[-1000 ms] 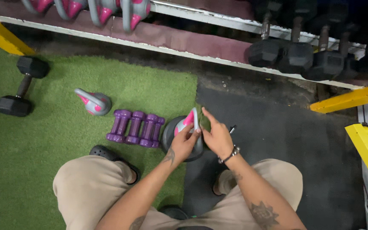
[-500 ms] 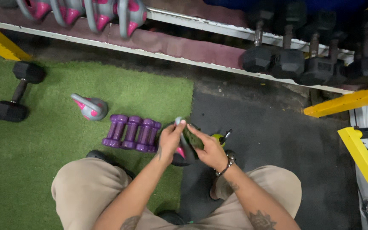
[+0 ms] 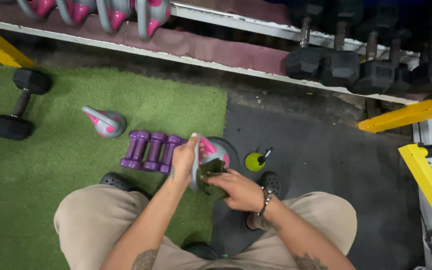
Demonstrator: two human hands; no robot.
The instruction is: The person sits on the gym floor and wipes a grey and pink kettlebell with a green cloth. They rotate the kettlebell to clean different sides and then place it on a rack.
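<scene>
My left hand (image 3: 183, 159) grips the grey handle of a grey and pink kettlebell (image 3: 213, 151) held over my lap. My right hand (image 3: 236, 189) presses a dark green cloth (image 3: 210, 172) against the kettlebell's lower side. A bracelet sits on my right wrist. Just left of the hands, several small purple dumbbells (image 3: 151, 151) lie side by side on the green turf (image 3: 51, 165).
A second grey and pink kettlebell (image 3: 105, 122) lies on the turf, with a black hex dumbbell (image 3: 20, 104) farther left. A yellow-green spray bottle (image 3: 256, 160) stands on the dark rubber floor (image 3: 326, 150). A rack (image 3: 236, 47) holds kettlebells and black dumbbells. Yellow frame parts (image 3: 428, 175) stand at right.
My left hand has turned the kettlebell and shifted its grip on the handle. My right hand has moved down onto the kettlebell with the dark cloth. The camera has tilted slightly.
</scene>
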